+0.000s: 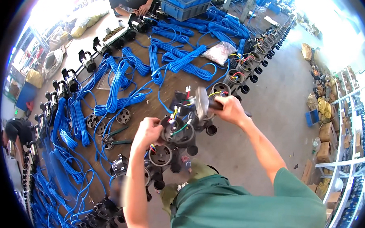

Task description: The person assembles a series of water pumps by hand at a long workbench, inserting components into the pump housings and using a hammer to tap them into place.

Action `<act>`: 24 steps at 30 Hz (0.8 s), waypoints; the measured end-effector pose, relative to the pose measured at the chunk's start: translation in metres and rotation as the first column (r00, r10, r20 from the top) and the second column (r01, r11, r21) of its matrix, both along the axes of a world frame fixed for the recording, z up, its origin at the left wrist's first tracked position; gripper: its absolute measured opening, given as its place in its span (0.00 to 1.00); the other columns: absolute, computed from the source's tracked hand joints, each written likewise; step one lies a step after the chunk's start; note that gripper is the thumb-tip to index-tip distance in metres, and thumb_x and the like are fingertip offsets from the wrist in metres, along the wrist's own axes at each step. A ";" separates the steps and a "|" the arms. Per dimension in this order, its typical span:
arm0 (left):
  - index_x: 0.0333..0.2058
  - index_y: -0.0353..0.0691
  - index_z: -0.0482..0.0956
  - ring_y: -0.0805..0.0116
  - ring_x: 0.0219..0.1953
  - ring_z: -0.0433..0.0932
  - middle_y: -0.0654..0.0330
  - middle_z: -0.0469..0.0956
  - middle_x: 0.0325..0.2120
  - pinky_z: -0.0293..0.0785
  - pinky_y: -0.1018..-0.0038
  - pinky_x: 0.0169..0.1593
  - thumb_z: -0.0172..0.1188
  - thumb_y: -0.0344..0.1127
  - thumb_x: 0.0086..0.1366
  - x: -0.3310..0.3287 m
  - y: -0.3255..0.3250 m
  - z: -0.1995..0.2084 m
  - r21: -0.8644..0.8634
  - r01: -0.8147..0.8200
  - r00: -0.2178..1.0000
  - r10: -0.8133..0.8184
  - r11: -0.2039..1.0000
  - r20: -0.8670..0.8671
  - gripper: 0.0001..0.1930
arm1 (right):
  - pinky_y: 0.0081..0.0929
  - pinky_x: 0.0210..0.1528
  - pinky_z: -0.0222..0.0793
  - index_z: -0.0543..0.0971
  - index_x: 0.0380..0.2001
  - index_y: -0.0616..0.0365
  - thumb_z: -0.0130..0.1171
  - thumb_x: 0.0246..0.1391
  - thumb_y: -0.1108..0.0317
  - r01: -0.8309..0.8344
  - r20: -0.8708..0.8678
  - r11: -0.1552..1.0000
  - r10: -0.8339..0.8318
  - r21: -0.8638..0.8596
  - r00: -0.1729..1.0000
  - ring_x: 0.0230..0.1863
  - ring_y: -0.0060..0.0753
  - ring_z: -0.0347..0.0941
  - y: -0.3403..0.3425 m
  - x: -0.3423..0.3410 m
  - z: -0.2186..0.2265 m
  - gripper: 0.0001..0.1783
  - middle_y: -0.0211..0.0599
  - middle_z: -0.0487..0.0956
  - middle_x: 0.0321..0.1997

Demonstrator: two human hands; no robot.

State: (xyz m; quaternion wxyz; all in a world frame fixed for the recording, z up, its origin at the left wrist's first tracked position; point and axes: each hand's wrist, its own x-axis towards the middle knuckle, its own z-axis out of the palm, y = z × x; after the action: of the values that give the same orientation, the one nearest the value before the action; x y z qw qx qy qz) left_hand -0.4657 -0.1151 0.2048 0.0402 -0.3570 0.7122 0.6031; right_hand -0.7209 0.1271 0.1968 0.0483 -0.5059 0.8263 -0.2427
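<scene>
**Beside the open housing, a blurred tool in your right fist**

Against the fingers of your left hand (150,131) stands the open housing (186,137), at the worktable's edge, with coloured wires (182,129) rising from its mouth. Judge it stiff and fairly heavy: the wall looks rigid enough for a firm hold at the rim, whereas the thin wires would bend easily and could pull loose. Your left fingers curl at the housing's left side; whether they grip its rim or a wire, the view does not settle.

Just right of the housing, your right hand (230,110) is wrapped around the dark handle of a hammer-like tool (201,104), probably head-heavy and best held well back along that handle. Blur smears its head, so its exact shape and any contact are unclear.

Nearer you than the housing is a second housing (160,157); left of it lie pliers (122,142); beyond it spread blue cable coils (186,59), some overlapping too closely to separate.
</scene>
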 end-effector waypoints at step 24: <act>0.43 0.49 0.90 0.48 0.44 0.84 0.53 0.87 0.36 0.79 0.56 0.50 0.64 0.34 0.62 -0.016 -0.079 -0.069 -0.761 0.153 0.988 -0.087 0.631 0.127 0.12 | 0.39 0.36 0.79 0.81 0.35 0.51 0.84 0.36 0.49 0.139 0.065 0.990 -0.137 -0.032 0.988 0.32 0.45 0.83 0.025 0.003 -0.054 0.28 0.35 0.85 0.30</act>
State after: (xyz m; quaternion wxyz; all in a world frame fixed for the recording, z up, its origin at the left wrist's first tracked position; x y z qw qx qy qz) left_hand -0.4818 -0.1938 0.1356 -0.0473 -0.3155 0.9207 0.2250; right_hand -0.7178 0.1517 0.1425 0.0481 -0.4405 0.8529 -0.2761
